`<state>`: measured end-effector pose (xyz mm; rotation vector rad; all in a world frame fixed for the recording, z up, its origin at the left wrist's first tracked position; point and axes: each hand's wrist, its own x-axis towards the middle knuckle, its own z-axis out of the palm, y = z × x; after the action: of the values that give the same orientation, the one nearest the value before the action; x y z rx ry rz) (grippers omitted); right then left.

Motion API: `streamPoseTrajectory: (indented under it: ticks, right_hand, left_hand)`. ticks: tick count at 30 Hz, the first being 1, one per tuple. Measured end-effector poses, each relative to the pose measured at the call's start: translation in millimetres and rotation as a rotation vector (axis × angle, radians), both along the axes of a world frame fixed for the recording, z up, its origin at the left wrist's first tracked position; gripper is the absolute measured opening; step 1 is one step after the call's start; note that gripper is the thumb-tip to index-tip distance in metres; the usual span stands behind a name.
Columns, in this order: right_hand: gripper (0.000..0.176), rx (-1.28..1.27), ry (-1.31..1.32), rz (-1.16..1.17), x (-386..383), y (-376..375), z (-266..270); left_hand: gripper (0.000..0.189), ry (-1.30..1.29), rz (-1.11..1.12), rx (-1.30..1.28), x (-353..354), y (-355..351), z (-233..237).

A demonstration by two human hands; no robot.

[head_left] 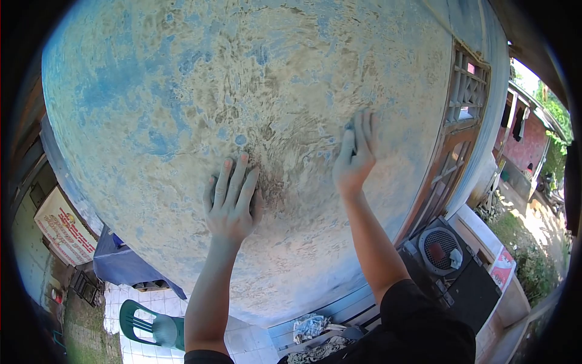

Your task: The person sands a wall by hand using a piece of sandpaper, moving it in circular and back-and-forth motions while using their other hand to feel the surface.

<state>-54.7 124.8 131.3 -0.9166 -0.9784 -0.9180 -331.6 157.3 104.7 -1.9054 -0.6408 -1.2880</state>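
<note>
Seemingly for bracing, left hand point(229, 219) lies fingers-apart on wall point(151, 203); right hand point(356, 161), nearer right edge, bunches fingers, contents unclear.

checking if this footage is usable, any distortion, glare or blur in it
Head view: the wall bows out, fisheye-style, corners black; head view: the right hand looks blurrier than the left hand; head view: sunlit ground at far right is partly washed out.

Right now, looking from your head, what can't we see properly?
All in the head view:
Left palm: hidden behind the back of the left hand.
Right hand: its fingers are blurred, so I can't tell if they hold anything.
Green chair: partly hidden by the left forearm.
Banner: its smaller lettering is too tiny to read.
</note>
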Motion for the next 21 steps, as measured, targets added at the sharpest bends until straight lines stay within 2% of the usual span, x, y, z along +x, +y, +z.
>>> streamPoseTrajectory:
  ticks: [1,3,4,6,9,10,12,14,16,17,19,21]
  right_hand:
    - [0.039,-0.050,-0.088,0.018,-23.6,-1.0,-9.1]
    - [0.041,-0.312,-0.460,0.070,-54.3,-10.0,-39.4]
    - [0.041,-0.313,-0.464,0.074,-51.0,-12.1,-40.6]
    - [0.041,-0.397,-0.677,0.016,-36.5,-19.9,-37.6]
    - [0.041,-0.170,-0.332,-0.077,-4.3,-10.1,2.1]
    - [0.041,-0.171,-0.333,-0.076,-2.8,-4.7,14.3]
    - [0.042,-0.022,-0.051,0.028,-6.2,2.6,31.4]
    - [0.045,-0.036,-0.222,-0.043,-44.0,9.2,33.6]
    - [0.047,-0.224,-0.528,0.049,-79.8,3.3,15.9]
    - [0.047,-0.226,-0.530,0.052,-81.2,-0.7,13.4]
    - [0.049,-0.370,-0.849,0.084,-79.0,-7.8,12.6]
    - [0.049,-0.291,-0.768,0.039,-60.2,-6.6,37.8]
  left_hand:
    - [0.042,0.002,0.003,-0.004,-0.1,0.3,0.0]
    - [0.042,0.004,0.009,-0.015,-4.1,-0.7,-1.9]
    - [0.042,0.016,0.013,-0.015,-7.3,-0.9,-2.1]
    - [0.042,0.026,0.024,-0.008,-18.0,-0.1,-2.1]
    - [0.043,-0.043,0.073,0.013,-35.6,4.2,-2.1]
    - [0.043,-0.043,0.074,0.012,-35.7,3.7,-2.1]
    - [0.045,-0.139,0.096,0.000,-32.9,2.1,-1.3]
    - [0.045,-0.145,0.098,0.002,-31.0,1.9,-1.7]
    - [0.046,-0.147,0.100,0.004,-31.9,1.2,-1.2]
    - [0.047,-0.136,0.088,-0.005,-33.6,0.6,-0.1]
    - [0.048,-0.124,0.081,-0.011,-38.8,0.3,-0.6]
    - [0.051,-0.141,0.098,-0.033,-43.8,3.0,-0.2]
